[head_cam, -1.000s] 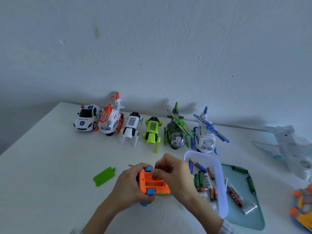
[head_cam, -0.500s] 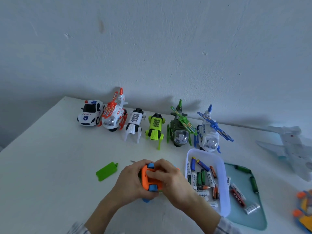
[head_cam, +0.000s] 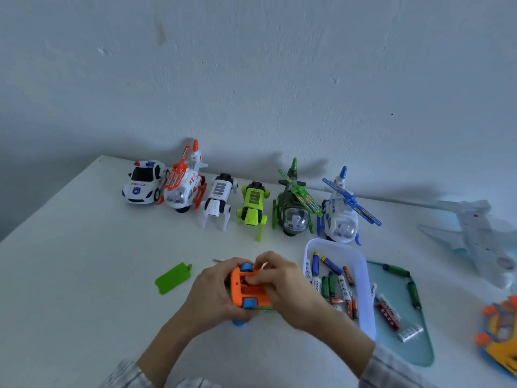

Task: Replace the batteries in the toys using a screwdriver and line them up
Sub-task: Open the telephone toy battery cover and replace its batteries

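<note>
White police car (head_cam: 144, 182) at the row's left end reads "POLICE"; battery labels in the tray (head_cam: 366, 298) are too small to read. My left hand (head_cam: 208, 294) cradles the upturned orange toy (head_cam: 247, 292) above the table (head_cam: 84, 275); my right hand (head_cam: 285, 287) pinches at its underside, hands together.

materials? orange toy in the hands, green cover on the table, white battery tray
Orange toy: looks like moulded plastic, matte, uniform colour, blue wheels.
Green cover: likely the same kind of plastic; thin flat panel, saturated colour.
White tray: probably plastic, smooth, slightly translucent, rounded rim.
</note>
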Tool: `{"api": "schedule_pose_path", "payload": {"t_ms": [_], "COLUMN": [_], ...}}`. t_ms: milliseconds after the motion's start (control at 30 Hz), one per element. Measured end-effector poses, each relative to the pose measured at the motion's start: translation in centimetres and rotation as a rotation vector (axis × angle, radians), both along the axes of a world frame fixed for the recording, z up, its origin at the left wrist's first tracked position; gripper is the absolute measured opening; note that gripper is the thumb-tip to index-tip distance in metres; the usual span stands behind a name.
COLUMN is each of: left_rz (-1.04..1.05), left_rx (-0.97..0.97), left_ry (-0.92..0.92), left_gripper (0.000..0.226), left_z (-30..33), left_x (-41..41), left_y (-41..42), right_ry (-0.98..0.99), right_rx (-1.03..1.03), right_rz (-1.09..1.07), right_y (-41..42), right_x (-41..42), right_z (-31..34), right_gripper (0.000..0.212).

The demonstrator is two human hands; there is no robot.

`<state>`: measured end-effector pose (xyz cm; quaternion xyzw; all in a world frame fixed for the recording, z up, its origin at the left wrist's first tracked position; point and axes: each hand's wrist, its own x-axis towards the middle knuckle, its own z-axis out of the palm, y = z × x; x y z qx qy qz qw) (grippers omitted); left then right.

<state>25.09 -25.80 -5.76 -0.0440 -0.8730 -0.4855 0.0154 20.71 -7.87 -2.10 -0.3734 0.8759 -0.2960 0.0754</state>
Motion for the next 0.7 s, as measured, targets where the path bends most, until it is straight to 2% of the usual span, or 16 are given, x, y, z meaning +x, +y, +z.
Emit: {"api": "schedule_pose_path", "payload": {"t_ms": [100,200,267,333,400,500,567,633,700], "left_rz": [-0.004,-0.008,-0.012,-0.011,-0.01,-0.013,-0.01,0.0,0.009], "left_rx": [-0.012,-0.005,0.002,0.007,0.014,0.01,0.002,0.001,-0.002], "left_ry": [-0.004,-0.002,-0.007,-0.006,-0.007,-0.004,0.006,0.012,0.021], "left_gripper": [0.07,0.072,0.071,0.071,0.071,0.071,0.071,0.071,0.072], "left_z": [-0.3,-0.4,-0.5,-0.5,-0.5,-0.6,-0.6,-0.7,-0.7], "left_x": [-0.1,0.0,0.1,0.0,0.1,0.1,0.3,0.4,0.6], "left_y": [-0.1,0.0,0.1,0.1,0.1,0.2,0.3,0.2,0.3], "right_ry": [-0.053,-0.036,-0.04,-0.087,-0.168,-0.223,-0.201,-0.183,-0.196], "right_rx": [-0.034,-0.06,0.022,0.214,0.396,0.476,0.504,0.635,0.743], "right_rz": [-0.108,-0.399,-0.601,-0.715,-0.769,-0.811,-0.841,-0.823,-0.814], "right_y": [1.8,5.5,8.7,11.9,13.9,15.2,15.6,15.7,15.5], "right_x": [-1.4,-2.5,-3.2,-3.9,-3.9,-3.8,-3.7,-3.6,-3.1], "right_z": [2.3,3.6,3.7,3.0,2.4,2.2,2.0,1.2,-0.1], "right_gripper": [0.021,0.012,0.012,0.022,0.031,0.032,0.025,0.008,0.013]}}
